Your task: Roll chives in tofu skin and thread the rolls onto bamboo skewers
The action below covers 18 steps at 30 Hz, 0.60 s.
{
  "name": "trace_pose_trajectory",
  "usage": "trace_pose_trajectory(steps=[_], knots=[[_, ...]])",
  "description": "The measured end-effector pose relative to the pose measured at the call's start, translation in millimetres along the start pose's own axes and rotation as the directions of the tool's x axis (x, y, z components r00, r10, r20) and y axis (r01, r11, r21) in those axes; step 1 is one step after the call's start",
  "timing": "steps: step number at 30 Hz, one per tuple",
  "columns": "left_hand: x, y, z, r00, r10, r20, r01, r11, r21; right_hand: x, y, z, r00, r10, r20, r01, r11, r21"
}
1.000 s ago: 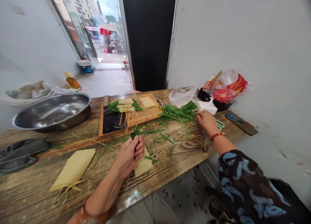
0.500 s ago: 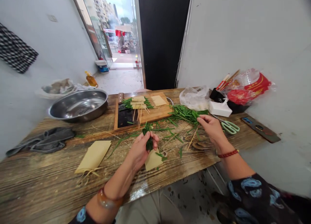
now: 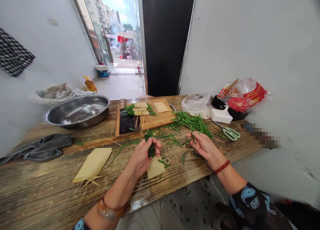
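As left hand clasps greens, right hand apart, table edge near.

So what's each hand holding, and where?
The left hand grips a folded chive bundle around its middle; the right hand pinches loose chives, exactly where is unclear.

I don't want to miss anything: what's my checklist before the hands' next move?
1. Left hand closed around the dark-green folded leaf bundle: ok.
2. Right hand holding just one of the thin green strands: cannot tell.
3. Pale-yellow flat sheet nearest the left hand free of small green scraps: not ok, some lie at its right edge.
4. Pale-green-handled metal scissors apart from the right hand: ok.
5. Stacked pale-yellow paper-like sheets lying on the brown wooden table: ok.
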State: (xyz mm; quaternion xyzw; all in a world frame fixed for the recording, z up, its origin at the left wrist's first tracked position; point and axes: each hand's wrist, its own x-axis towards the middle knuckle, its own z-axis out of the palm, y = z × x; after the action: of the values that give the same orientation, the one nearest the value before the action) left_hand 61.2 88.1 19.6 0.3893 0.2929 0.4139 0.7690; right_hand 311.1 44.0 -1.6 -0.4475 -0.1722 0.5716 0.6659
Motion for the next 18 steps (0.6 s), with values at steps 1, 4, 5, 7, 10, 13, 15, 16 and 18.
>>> trace_pose_trajectory(steps=[1, 4, 5, 7, 10, 13, 15, 16, 18], knots=[[1, -1, -1, 1.000, -0.007, -0.009, 0.007, 1.000, -0.008, -2, 0, 2, 1.000, 0.006, 0.010, -0.006, 1.000, 0.000], [2, -5, 1, 0.999, -0.008, -0.049, 0.007, 1.000, -0.005, -14, 5, 13, 0.996, 0.067, 0.062, -0.066, 0.998, -0.008], [3, -7, 2, 0.998, 0.005, -0.056, -0.004, 1.000, 0.004, -19, 10, 18, 0.993, 0.089, 0.081, -0.089, 0.996, -0.011], [5, -14, 7, 0.998, 0.039, -0.045, -0.038, 0.999, 0.020, -29, 24, 32, 0.985, 0.123, 0.122, -0.120, 0.992, -0.030], [8, -23, 11, 0.996, 0.071, -0.045, -0.071, 0.997, 0.000, -40, 48, 57, 0.978, 0.108, 0.178, -0.090, 0.990, -0.104], [8, -26, 12, 0.991, 0.114, -0.069, -0.116, 0.993, -0.022, -42, 68, 82, 0.982, -0.032, 0.186, 0.079, 0.965, -0.250], [5, -25, 11, 0.991, 0.107, -0.082, -0.110, 0.993, -0.042, -39, 78, 96, 0.967, -0.170, 0.189, 0.230, 0.900, -0.371], [3, -23, 10, 0.991, 0.093, -0.095, -0.099, 0.993, -0.059, -35, 82, 101, 0.953, -0.233, 0.194, 0.296, 0.854, -0.428], [0, -20, 9, 0.989, 0.071, -0.133, -0.086, 0.991, -0.105, -28, 88, 108, 0.927, -0.313, 0.206, 0.375, 0.776, -0.508]])
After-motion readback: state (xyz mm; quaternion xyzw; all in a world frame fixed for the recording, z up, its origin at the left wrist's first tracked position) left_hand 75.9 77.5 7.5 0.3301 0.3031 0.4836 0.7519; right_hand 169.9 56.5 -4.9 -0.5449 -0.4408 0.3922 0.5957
